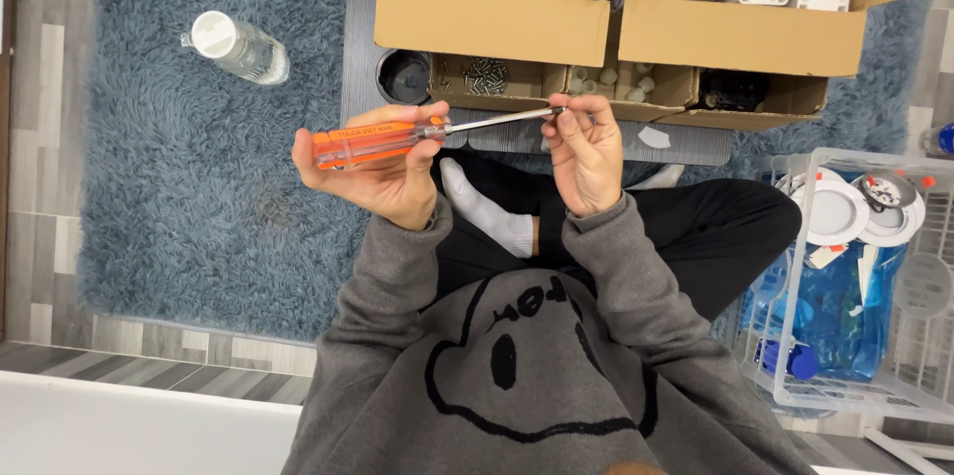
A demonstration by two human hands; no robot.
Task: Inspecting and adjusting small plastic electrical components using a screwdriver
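1. Head view, hidden or hard to read: the tip of the screwdriver (pixel 427 132) disappears behind the fingers of the right hand (pixel 586 157), so whatever small part is pinched there cannot be made out. The top edge of the frame cuts off both large cardboard boxes, and the right edge cuts off the clear plastic crate (pixel 845 286). The person's legs are mostly covered by the grey sweatshirt (pixel 527 366); one white sock (pixel 487 212) shows between the forearms.

2. Head view, hands: the left hand (pixel 383 172) is wrapped closed around the orange handle of the screwdriver, holding it nearly level above the lap. The right hand's fingers are closed in a pinch at the far end of the metal shaft.

3. Head view, containers: the left cardboard box (pixel 492 18) holds blue plastic parts. The right cardboard box (pixel 740 33) holds white plastic parts. In front of them lies a low cardboard tray (pixel 636 102) with compartments: one holds small dark screws (pixel 485 76), the next holds small pale cylinders (pixel 611 80), and a further one holds something black that is too dark to identify. A black round cup (pixel 405 78) stands just left of the tray.

4. Head view, surroundings: the crate on the right holds white round discs above blue bags. A clear water bottle (pixel 238 46) with a white cap lies on the blue shaggy rug (pixel 199 177), well apart from the hands.
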